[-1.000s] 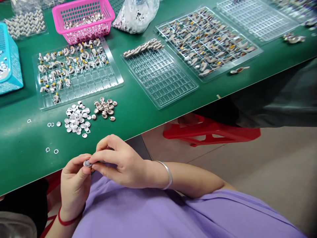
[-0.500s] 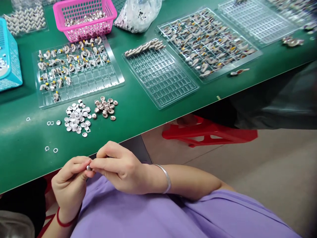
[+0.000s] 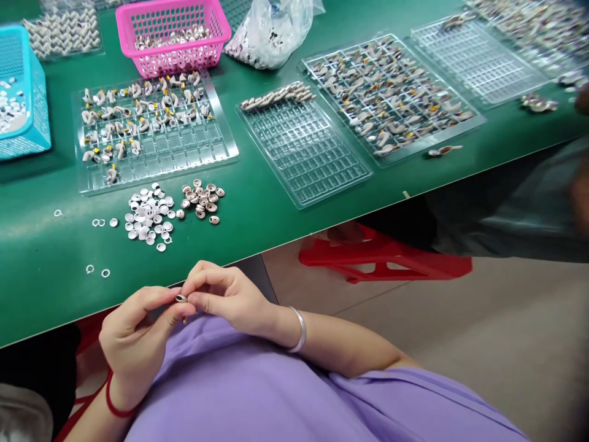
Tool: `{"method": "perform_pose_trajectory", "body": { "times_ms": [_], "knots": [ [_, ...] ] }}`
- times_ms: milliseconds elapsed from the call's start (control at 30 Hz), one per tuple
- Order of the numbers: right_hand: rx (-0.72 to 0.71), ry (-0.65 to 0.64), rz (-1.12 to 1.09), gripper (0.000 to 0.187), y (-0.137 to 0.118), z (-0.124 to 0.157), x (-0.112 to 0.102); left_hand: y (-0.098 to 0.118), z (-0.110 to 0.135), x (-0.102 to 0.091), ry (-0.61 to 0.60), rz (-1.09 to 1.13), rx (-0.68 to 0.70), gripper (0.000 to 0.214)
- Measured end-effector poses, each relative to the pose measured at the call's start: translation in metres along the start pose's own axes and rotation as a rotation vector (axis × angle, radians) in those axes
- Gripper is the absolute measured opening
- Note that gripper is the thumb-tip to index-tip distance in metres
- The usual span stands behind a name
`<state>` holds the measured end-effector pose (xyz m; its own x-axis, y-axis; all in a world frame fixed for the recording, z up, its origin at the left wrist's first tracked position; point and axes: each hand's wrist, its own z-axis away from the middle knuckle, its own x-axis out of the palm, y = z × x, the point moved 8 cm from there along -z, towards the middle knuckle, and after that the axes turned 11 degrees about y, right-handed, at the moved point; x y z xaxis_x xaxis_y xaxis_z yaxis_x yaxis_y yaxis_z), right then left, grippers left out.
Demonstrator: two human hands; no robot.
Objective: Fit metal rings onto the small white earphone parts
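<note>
Just past the table's front edge, my left hand (image 3: 142, 328) and my right hand (image 3: 230, 301) meet over my lap. Between their fingertips is a small pale earbud housing (image 3: 181, 299) with a dark oval opening. Thumb and forefinger of both hands close on it; a tiny yellow bit shows below the left thumb. On the table in front lie a heap of white round caps (image 3: 150, 215) and a smaller heap of beige cup-shaped shells (image 3: 202, 199). Behind them, a clear tray (image 3: 184, 156) bears rows of beige earbud parts with yellow tabs.
A pink basket (image 3: 172, 15) of small parts, a blue basket (image 3: 39, 110) and a plastic bag (image 3: 276, 37) of parts stand farther back. Rightward lie more clear trays (image 3: 331, 159). White rings (image 3: 105, 273) lie near the front edge. A red stool (image 3: 381, 258) is below the table.
The housing has turned, so its dark oval opening now shows. My fingers have shifted around it and the right hand has drawn slightly back. The view has moved a little.
</note>
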<state>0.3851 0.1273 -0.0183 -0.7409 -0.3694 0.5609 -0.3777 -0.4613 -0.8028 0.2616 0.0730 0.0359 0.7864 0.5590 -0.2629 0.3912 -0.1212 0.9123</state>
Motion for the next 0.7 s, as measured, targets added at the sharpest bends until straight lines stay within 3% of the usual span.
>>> {"method": "perform_pose_trajectory", "body": {
  "times_ms": [300, 467, 700],
  "knots": [
    [0.111, -0.027, -0.167, 0.019, 0.01, -0.001, 0.002, 0.005, -0.003, 0.002, -0.035, 0.022, 0.029, 0.024],
    [0.172, -0.036, -0.215, 0.023, 0.015, 0.0, 0.006, 0.0, -0.002, 0.0, -0.029, -0.003, -0.055, 0.023],
    [0.244, -0.035, -0.287, 0.026, 0.021, 0.002, 0.008, -0.01, -0.001, 0.003, -0.021, 0.058, -0.292, 0.019]
  ]
}}
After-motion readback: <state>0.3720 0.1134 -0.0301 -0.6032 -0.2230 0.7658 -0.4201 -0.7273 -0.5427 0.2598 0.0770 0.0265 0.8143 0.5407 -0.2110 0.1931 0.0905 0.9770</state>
